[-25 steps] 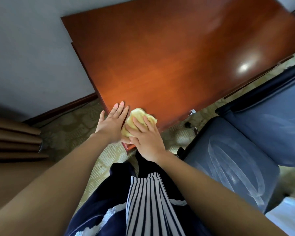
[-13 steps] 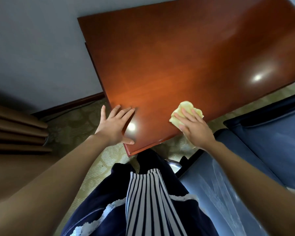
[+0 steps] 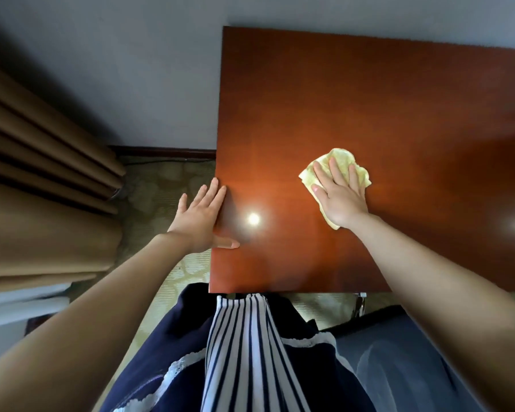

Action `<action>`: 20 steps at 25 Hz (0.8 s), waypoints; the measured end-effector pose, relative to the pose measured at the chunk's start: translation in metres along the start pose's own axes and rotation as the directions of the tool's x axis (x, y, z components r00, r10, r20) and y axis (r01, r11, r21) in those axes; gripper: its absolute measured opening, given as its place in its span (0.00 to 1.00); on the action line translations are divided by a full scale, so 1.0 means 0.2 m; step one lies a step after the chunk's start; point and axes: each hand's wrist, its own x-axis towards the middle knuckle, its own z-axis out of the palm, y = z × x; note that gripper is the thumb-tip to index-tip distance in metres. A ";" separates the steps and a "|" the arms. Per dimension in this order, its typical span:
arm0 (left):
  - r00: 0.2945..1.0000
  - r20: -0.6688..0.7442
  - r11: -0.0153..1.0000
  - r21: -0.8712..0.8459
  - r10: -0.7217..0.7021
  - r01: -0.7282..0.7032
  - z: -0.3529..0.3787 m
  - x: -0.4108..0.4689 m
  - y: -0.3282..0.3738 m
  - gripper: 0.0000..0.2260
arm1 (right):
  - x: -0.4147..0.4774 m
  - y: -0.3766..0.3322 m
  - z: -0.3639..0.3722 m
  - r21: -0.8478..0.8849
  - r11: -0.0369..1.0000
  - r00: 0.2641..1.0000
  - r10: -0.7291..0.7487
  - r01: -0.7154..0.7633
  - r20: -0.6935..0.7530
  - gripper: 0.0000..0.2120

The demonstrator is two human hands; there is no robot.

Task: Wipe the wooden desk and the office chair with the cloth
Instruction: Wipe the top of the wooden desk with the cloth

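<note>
On the wooden desk (image 3: pixel 384 108), roughly 2 o'clock from the middle of the view, sits the yellow cloth (image 3: pixel 344 160), bunched up a bit. The right hand (image 3: pixel 341 197) lies flat on top of it. Fingers are straight and slightly spread, palm down, so it's pressing the cloth onto the wood rather than gripping it. One corner of the cloth pokes out under the wrist toward 6 o'clock.

Over at 9 o'clock, the left hand (image 3: pixel 201 217) rests on the desk's left edge. Its fingers are straight too, holding nothing, with the thumb lying across the top and the fingers running up along the edge toward 12.

The desk is glossy reddish-brown and fills the view from 12 to 3 o'clock, pushed up against a grey wall (image 3: pixel 116 69). There's a bright light reflection (image 3: pixel 253 219) on it just beside the left thumb.

The office chair (image 3: pixel 399 361), bluish-grey fabric, is down at 5 o'clock, near the front edge of the desk and partly behind the right forearm. Brown curtain (image 3: pixel 42 179) folds hang at 9 o'clock, with patterned carpet (image 3: pixel 161 191) between them and the desk. A navy dress with a striped panel (image 3: pixel 241 352) is at 6.
</note>
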 end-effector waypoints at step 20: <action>0.976 0.067 0.905 0.391 -0.209 0.167 -0.03 0.01 0.17 0.65 | -0.45 0.47 0.16 -0.150 0.854 0.863 -0.505 0.498 -0.009 0.21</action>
